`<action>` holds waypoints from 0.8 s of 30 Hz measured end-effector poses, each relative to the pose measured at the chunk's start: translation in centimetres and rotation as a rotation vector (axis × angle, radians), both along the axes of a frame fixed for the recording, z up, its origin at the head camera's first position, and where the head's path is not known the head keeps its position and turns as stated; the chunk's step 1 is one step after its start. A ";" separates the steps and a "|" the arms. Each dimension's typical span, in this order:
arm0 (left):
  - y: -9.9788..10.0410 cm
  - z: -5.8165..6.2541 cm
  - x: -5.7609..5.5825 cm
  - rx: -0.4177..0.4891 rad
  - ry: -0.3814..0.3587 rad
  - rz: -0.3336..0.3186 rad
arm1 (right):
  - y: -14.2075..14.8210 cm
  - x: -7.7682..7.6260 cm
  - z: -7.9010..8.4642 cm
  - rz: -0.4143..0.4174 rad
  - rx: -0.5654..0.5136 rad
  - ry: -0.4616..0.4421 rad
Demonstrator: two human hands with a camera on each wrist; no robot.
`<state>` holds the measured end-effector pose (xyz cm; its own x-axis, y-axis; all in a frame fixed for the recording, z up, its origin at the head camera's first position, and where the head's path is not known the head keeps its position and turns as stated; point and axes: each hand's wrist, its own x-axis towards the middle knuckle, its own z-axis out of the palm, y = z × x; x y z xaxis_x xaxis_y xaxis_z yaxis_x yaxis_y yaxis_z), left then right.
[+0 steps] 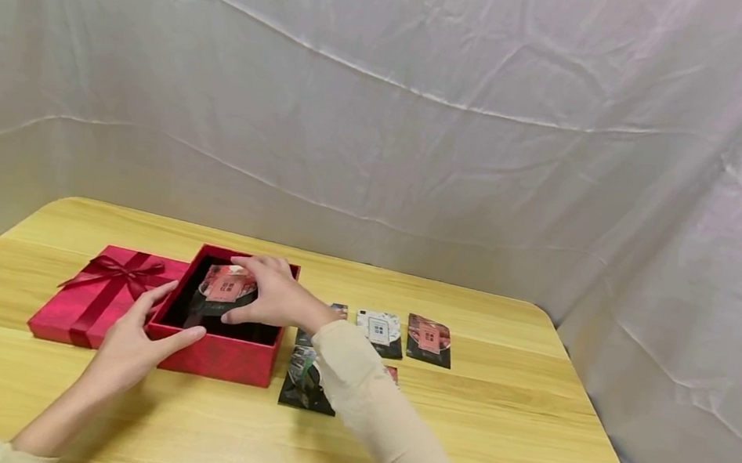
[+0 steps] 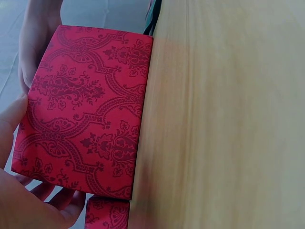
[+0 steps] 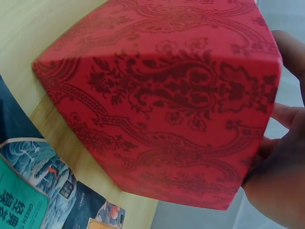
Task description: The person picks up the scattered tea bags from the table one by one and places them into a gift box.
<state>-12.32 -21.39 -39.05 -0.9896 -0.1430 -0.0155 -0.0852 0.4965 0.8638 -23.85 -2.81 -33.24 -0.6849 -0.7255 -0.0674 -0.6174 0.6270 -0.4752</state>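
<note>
An uncovered red gift box [image 1: 218, 356] with a black inside stands on the table. At its front left corner is my left hand [image 1: 130, 344], thumb on the front rim and fingers along the left wall; the left wrist view shows this thumb [image 2: 12, 119] against the patterned side. My right hand [image 1: 280, 294] reaches over the right wall and holds a black and red tea packet [image 1: 224, 288] inside the box, fingers by its upper edge, thumb by its lower right. Part of this hand [image 3: 281, 157] shows past the box wall in the right wrist view.
The red lid [image 1: 113, 290] with a dark red bow lies left of the box. On the right are several tea packets, among them a white one [image 1: 380, 330], a red one [image 1: 430, 339] and a green and black one [image 1: 306, 388]. My right sleeve [image 1: 375, 406] partly covers some. Grey cloth [image 1: 388, 107] hangs behind.
</note>
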 end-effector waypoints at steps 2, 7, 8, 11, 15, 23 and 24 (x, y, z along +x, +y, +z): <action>0.1 0.0 0.0 0.002 0.005 0.000 | -0.1 0.0 -0.2 0.001 0.004 0.006; 0.2 -0.1 0.1 0.002 0.021 0.005 | -0.2 -0.1 -0.5 0.000 -0.003 0.011; 0.2 -0.1 0.1 0.004 0.023 0.005 | -0.2 -0.1 -0.5 -0.002 -0.005 0.009; 0.2 -0.2 0.1 0.005 0.026 0.003 | -0.2 0.0 -0.4 -0.006 -0.012 0.007; 0.1 -0.2 0.1 0.006 0.029 0.001 | 0.1 0.0 -0.3 -0.007 -0.054 0.018; 0.1 0.0 0.1 0.006 0.028 0.006 | 2.1 -0.2 0.2 -0.026 -0.274 0.015; 0.1 0.0 0.2 0.010 0.027 0.006 | 2.5 -0.2 0.3 -0.031 -0.294 0.010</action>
